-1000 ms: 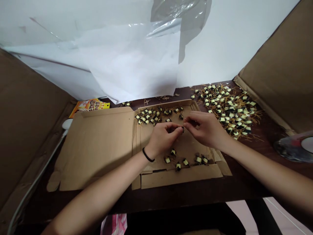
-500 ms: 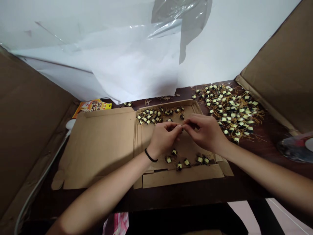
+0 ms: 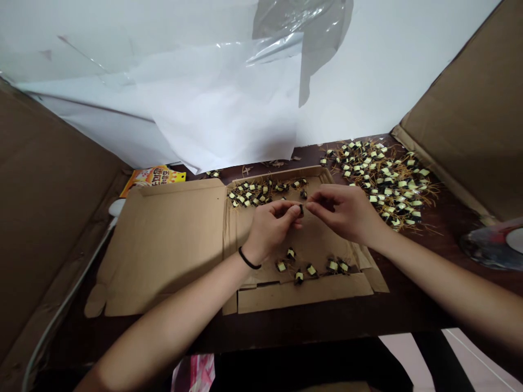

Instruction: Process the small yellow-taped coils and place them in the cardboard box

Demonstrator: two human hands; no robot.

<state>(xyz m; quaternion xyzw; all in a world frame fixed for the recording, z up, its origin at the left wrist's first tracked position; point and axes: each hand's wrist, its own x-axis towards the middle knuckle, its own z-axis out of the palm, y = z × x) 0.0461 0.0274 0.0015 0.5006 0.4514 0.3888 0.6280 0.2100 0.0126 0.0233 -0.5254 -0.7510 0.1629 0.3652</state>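
Note:
My left hand, a dark band at its wrist, pinches a small black coil between thumb and fingertips. The held piece looks like the others lying about, which have black bodies, yellow tape and thin copper-coloured wires. Just right of it, my right hand has thumb and forefinger pressed together. Whether a thin wire lies in that pinch is too small to make out. Both hands are above the open cardboard box. Several taped coils lie near its front edge, and a cluster of coils sits at its back left.
A large heap of coils covers the dark table to the right. The box's lid lies flat at left, near a yellow-orange packet and a white cable. Cardboard walls stand at both sides. A clear container is far right.
My fingertips have drawn slightly apart: the right hand has moved a little up and right from the left, and the coil in my left hand shows more plainly.

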